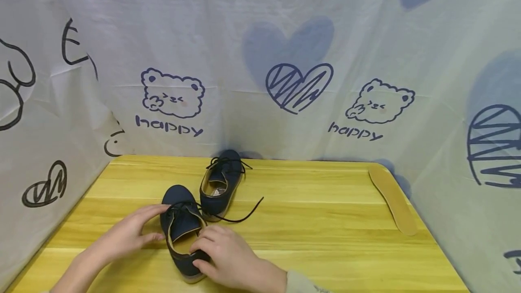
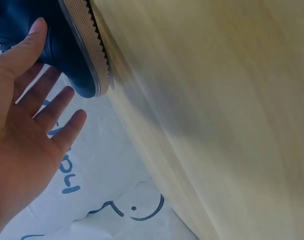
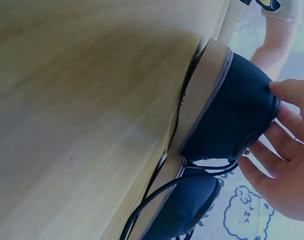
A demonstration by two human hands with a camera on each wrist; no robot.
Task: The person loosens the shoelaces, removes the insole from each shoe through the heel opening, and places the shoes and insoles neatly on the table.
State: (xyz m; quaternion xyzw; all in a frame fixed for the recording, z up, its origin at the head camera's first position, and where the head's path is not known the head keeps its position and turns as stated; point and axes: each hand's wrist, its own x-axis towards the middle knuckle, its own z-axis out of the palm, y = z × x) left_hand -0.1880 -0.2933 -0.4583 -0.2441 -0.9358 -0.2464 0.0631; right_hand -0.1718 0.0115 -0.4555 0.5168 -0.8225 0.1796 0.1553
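Note:
A dark navy lace-up shoe (image 1: 177, 195) stands on the table, toe facing away, its laces tied across the tongue. My right hand (image 1: 228, 257) pinches the heel collar, thumb against the outside of the heel and fingers over the rim at the opening. At the other side, my left hand (image 1: 122, 234) lies along the shoe with its fingers extended; in the left wrist view its thumb (image 2: 34, 40) is at the upper and the other fingers spread loosely. A matching shoe (image 1: 234, 166) stands just behind and to the right, its laces in a bow.
A tan insole (image 1: 392, 200) lies along the right edge of the yellow wood-grain table (image 1: 317, 211). One long dark lace (image 1: 248, 214) trails right across the tabletop beside the rear shoe. White cloth (image 1: 244, 116) with printed hearts and bears hangs behind and at both sides.

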